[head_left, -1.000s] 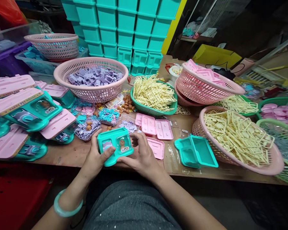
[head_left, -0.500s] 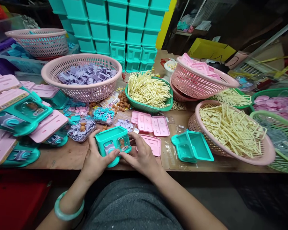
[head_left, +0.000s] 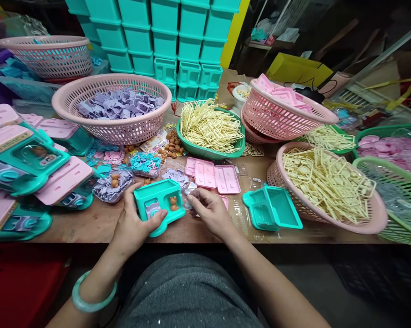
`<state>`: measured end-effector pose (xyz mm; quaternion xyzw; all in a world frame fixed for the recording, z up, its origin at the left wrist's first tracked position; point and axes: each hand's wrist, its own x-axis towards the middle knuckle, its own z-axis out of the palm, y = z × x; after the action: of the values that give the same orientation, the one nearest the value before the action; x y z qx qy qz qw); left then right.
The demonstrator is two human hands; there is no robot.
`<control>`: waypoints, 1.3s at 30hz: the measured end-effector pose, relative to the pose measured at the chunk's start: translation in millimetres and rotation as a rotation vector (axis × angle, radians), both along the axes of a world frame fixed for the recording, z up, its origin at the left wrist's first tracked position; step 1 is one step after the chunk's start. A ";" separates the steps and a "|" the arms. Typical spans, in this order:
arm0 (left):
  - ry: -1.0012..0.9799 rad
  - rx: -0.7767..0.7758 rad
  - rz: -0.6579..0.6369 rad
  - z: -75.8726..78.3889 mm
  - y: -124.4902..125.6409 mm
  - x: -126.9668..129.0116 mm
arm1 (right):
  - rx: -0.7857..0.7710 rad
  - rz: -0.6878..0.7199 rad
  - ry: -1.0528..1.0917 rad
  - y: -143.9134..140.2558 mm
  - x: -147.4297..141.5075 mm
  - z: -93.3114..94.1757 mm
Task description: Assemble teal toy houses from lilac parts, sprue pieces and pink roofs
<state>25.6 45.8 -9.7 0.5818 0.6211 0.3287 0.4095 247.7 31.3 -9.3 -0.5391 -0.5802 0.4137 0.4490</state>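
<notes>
My left hand (head_left: 137, 221) grips a teal plastic toy house (head_left: 160, 189) above the table's front edge, thumb across its front. A purple part (head_left: 153, 208) sits in one opening of the house, and a small brown figure (head_left: 173, 203) shows in the other. Just right of the house, my right hand (head_left: 210, 209) is closed, thumb and fingers pinching a clear plastic piece (head_left: 189, 200); its outline is partly hidden by the fingers. Pink panels (head_left: 205, 174) lie behind my right hand. To its right, a second teal house shell (head_left: 273, 207) rests on the table.
Finished-looking teal houses with pink roofs (head_left: 67, 180) are piled at left. Baskets hold purple parts (head_left: 123, 105), cream frames (head_left: 212, 127) and more cream pieces (head_left: 324, 182). Small trays of purple pieces (head_left: 113, 186) and teal pieces (head_left: 145, 163) stand nearby. Teal boxes (head_left: 164, 41) are stacked behind.
The clear window with its label has come away from the front of the house, and my right hand has drawn back slightly to the right with a clear piece. My left hand still holds the house.
</notes>
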 end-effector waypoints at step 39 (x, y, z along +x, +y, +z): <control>-0.141 -0.021 0.036 -7.4 -13.0 21.7 | -0.095 -0.011 0.100 -1.6 3.7 -10.2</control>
<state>47.3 32.8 -17.1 0.5416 0.6046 0.3694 0.4523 251.4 29.7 -19.5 -0.5418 -0.5339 0.4645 0.4535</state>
